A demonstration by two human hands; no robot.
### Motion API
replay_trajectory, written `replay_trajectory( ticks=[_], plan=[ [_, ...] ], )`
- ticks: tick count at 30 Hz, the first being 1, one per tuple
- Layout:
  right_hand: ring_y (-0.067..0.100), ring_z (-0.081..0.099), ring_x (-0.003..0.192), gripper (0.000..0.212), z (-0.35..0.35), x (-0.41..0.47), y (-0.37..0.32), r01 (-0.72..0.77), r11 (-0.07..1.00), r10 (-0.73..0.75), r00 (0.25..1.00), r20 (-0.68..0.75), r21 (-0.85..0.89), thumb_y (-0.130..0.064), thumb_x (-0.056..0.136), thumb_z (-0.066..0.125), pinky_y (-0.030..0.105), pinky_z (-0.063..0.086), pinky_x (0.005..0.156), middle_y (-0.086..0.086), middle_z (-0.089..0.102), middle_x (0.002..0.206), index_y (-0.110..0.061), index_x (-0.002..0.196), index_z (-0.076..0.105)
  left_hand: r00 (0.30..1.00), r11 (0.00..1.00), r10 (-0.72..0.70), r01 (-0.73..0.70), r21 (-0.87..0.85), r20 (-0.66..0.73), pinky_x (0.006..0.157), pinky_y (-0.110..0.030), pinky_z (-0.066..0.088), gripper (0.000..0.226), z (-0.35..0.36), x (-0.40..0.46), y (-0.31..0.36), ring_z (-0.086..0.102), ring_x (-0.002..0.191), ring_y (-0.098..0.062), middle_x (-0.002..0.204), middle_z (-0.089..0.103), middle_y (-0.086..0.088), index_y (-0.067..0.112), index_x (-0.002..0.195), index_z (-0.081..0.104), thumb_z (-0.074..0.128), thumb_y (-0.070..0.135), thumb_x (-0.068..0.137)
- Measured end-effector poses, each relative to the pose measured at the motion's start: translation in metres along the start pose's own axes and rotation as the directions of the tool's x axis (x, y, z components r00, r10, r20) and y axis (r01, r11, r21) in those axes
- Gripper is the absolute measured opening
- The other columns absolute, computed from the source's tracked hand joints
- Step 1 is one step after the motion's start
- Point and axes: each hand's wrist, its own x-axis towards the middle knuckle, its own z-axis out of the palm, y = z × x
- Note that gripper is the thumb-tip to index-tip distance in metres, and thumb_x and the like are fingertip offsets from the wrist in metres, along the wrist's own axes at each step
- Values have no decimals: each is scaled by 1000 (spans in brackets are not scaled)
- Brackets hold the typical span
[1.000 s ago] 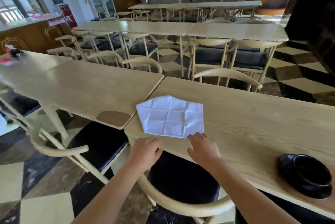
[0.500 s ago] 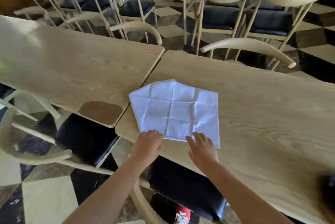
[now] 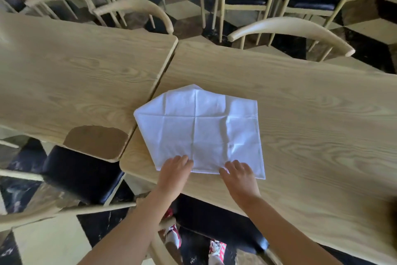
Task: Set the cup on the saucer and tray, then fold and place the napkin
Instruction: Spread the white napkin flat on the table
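Right, status at this moment, everything referenced to the napkin:

Left hand point(image 3: 175, 169): yours, on the napkin's near edge, left of its centre crease. Fingers lie fairly flat on the cloth; can't tell if the thumb is tucked under the hem.

Right hand point(image 3: 238, 173): same near edge, right of the centre crease. Fingers spread and relaxed on the cloth, not visibly pinching.

Why there: my read is that both hands sit on one edge, either side of the crease, so you can lift it evenly and fold away from you.

Napkin point(image 3: 199, 129): white, opened flat, grid of old creases showing. Far left corner is turned in, so the outline has a slanted side. Near edge lies directly under your fingertips; the rest extends away from you.

Table point(image 3: 311, 114): napkin sits near its left end, close to the near edge. That leaves the cloth fully supported for a fold.

Second table point(image 3: 75, 75): butts up just left of the napkin; a worn brown patch at its near corner.

Cup, saucer, tray: not identifiable in view; only a dark blur at the right border.

Step, as judged: first fold about to start.
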Motion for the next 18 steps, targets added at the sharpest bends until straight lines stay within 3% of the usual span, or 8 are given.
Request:
replay_trajectory(
  ticks=[5,7,10,14,18],
  plan=[
    [20,57,53,41,-3,0,-8,-86,995,87,996,-23,45,7,28,73,26,47,49,0,60,62,-15,61,65,996,994,82,-84,69,31,38,-25,45,29,1,6,-11,57,48,-16,60,60,1,13,61,64,80,-3,42],
    [21,56,51,40,-9,1,-9,-161,982,167,984,-59,98,9,31,74,28,49,51,2,59,61,-12,63,63,998,998,66,-66,10,18,34,-23,42,32,-3,10,-13,55,43,-16,54,58,1,12,57,62,81,-4,37],
    [24,51,44,31,-23,3,-3,-281,931,314,941,-122,232,11,46,74,30,50,52,1,53,50,-9,63,58,999,985,32,-38,-167,-41,35,-23,42,24,-9,14,-14,58,44,-19,53,60,-1,10,68,63,80,-1,56],
    [27,56,46,18,-53,4,16,-286,876,392,892,-225,388,8,68,70,37,52,71,1,60,52,-7,70,60,997,946,-10,-14,-323,-72,49,-30,43,5,-27,20,-13,59,61,-24,68,63,-5,8,80,64,63,4,80],
    [30,59,55,8,-91,-3,54,-262,802,423,883,-201,537,6,78,63,34,46,59,8,66,65,-1,75,63,995,911,-46,4,-413,-91,49,-26,31,13,-61,27,-35,48,58,-15,60,55,-2,8,74,64,57,7,86]
  ],
)
